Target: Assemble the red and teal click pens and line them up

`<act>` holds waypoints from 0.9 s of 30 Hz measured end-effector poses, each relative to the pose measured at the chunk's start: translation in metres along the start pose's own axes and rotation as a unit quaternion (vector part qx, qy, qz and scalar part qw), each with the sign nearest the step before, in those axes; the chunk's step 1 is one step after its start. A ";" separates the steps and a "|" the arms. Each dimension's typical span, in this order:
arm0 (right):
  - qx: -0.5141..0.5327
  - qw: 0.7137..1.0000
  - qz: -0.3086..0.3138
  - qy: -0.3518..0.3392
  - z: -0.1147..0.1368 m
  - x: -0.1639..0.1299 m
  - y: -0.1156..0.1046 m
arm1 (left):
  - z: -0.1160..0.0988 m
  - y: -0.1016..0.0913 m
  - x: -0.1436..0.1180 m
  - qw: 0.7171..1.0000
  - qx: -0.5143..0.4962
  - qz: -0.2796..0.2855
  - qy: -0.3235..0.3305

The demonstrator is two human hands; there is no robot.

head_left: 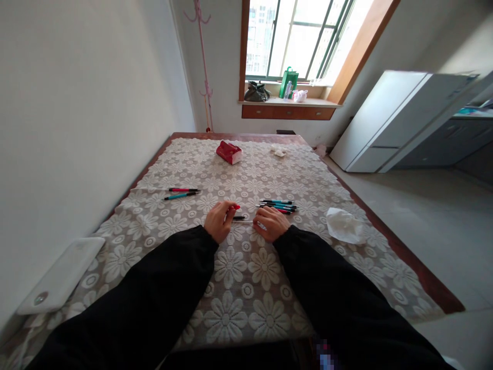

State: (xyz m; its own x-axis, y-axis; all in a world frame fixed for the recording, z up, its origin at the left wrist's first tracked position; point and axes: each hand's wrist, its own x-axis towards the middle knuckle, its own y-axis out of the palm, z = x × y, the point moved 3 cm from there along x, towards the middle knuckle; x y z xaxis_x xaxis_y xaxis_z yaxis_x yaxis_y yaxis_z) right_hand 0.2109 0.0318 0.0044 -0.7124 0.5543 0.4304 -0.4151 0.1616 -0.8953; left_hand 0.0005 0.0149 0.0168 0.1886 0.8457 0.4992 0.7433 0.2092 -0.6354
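So nearest the camera you've got two arms in black sleeves [162,288] coming up from the bottom edge, laid across a table [431,285] covered in a lacy white flower-pattern cloth [246,288]. Over at about 8 o'clock from the hands there's a flat white board-looking thing [57,277] right at the table's left edge by the wall.

The hands meet around the middle of the table. Left hand [217,220] is curled closed on a small red pen piece [234,207], pinched at the fingertips, with the red bit poking out toward 1 o'clock. Right hand [271,224] is curled too, fingers folded down onto a thin pale pen refill [246,221] that lies between the two hands. It's tiny, so I can't say how tightly it's gripped. A short black bit [239,218] sits in the gap between the hands, just beside the left fingertips.

At 3 o'clock from the right hand, a crumpled white tissue [344,225] lies on the cloth. Just past the right hand at 12 o'clock is a bundle of pens [278,206], teal, red and black, lying side by side. Out at 10 o'clock from the left hand, two more pens [183,193], one red and one teal, lie well apart from the bundle.

Further back at 12 o'clock there's a red packet [229,152], then a small white wad [278,150]. Beyond that, a window sill [288,102] with a green bag [288,81].
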 end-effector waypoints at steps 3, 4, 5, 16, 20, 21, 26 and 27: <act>0.006 0.999 -0.027 0.035 -0.005 0.000 0.000 | -0.001 0.001 0.000 1.000 0.014 0.010 0.013; 0.005 0.998 -0.036 0.057 -0.008 0.000 0.000 | -0.001 0.001 0.001 1.000 0.017 0.015 0.016; 0.001 0.996 -0.038 0.079 -0.011 0.000 0.000 | -0.002 0.002 0.001 0.999 0.020 0.023 0.018; 0.007 1.000 0.005 0.010 -0.001 0.001 0.000 | -0.005 0.007 0.000 0.992 0.081 0.088 0.045; -0.002 1.000 0.013 0.016 -0.003 0.001 0.005 | -0.005 0.007 0.001 0.992 0.092 0.079 0.035; -0.005 1.000 0.009 0.015 -0.004 0.001 0.005 | -0.005 0.007 0.001 0.992 0.095 0.077 0.032; -0.007 1.000 -0.015 0.005 -0.005 0.002 0.005 | -0.007 0.005 0.001 0.991 0.104 0.076 0.032; -0.005 1.000 -0.019 0.003 -0.005 0.002 0.005 | -0.007 0.004 0.001 0.992 0.102 0.073 0.030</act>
State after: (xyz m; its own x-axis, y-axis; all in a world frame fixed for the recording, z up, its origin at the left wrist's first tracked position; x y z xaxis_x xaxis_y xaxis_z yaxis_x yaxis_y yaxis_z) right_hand 0.2104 0.0382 0.0004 -0.6924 0.5529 0.4635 -0.4362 0.1909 -0.8794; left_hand 0.0085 0.0133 0.0186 0.3281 0.8446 0.4231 0.5605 0.1865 -0.8069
